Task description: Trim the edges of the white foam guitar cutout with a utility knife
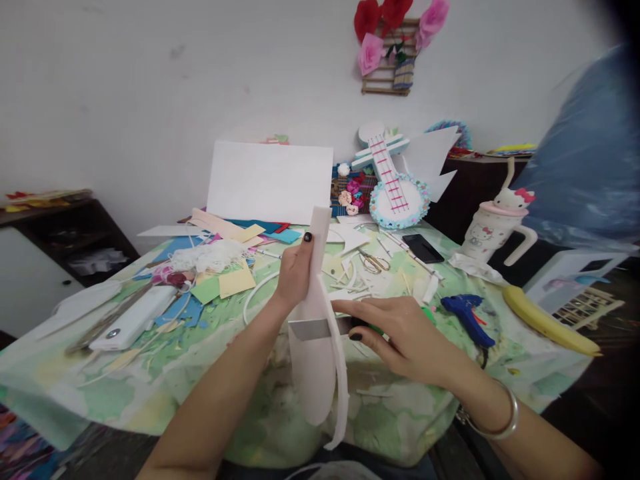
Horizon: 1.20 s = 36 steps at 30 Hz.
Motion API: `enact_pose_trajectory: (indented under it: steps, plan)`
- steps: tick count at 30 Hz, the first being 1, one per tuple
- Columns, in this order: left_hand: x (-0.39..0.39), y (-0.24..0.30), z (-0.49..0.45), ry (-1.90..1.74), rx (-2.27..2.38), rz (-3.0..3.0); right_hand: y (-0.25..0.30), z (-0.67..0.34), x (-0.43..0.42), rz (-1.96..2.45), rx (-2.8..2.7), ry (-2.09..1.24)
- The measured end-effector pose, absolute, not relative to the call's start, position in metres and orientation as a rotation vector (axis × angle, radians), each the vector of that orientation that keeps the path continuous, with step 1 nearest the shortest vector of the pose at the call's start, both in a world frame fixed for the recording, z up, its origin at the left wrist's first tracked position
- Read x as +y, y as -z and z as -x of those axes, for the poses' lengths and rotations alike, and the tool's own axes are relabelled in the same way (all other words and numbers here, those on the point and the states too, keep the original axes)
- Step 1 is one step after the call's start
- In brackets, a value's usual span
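My left hand [296, 270] is closed around a long white foam strip [316, 347], holding it upright in front of me over the table's near edge. My right hand [400, 337] grips a utility knife [325, 327] with a green handle; its wide metal blade lies across the strip at mid-height. A thin curved sliver of foam hangs off the strip's right side. A silver bangle [495, 417] sits on my right wrist.
The table [150, 393] has a green patterned cloth littered with paper scraps. On it: a blue glue gun [467, 317], banana [547, 323], scissors [374, 262], black phone [423, 247], white power bank [135, 319], cat-shaped cup [493, 227], white board [270, 181], foam banjo [395, 183].
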<state>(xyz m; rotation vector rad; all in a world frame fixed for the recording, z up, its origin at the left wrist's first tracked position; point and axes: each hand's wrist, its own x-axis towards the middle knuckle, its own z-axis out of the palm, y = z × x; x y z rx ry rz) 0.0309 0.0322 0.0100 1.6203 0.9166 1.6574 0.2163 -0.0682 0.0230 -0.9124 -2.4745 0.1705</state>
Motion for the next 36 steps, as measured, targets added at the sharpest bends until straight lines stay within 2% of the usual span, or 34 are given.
enact_pose_trajectory:
  steps: [6, 11, 29, 36]
  plan:
    - [0.021, -0.015, -0.034, -1.695, 1.065, -1.796, -0.024, -0.216, -0.068, 0.946, -2.476, -0.154]
    - [0.016, -0.017, -0.038, -1.714, 1.017, -1.884, -0.028, -0.213, -0.067, 0.941, -2.479, -0.149]
    - [0.017, -0.018, -0.034, -1.641, 0.922, -1.715, -0.027, -0.219, -0.059, 0.891, -2.459, -0.207]
    - [0.015, -0.018, -0.035, -1.735, 1.017, -1.799, -0.024, -0.220, -0.057, 0.924, -2.483, -0.201]
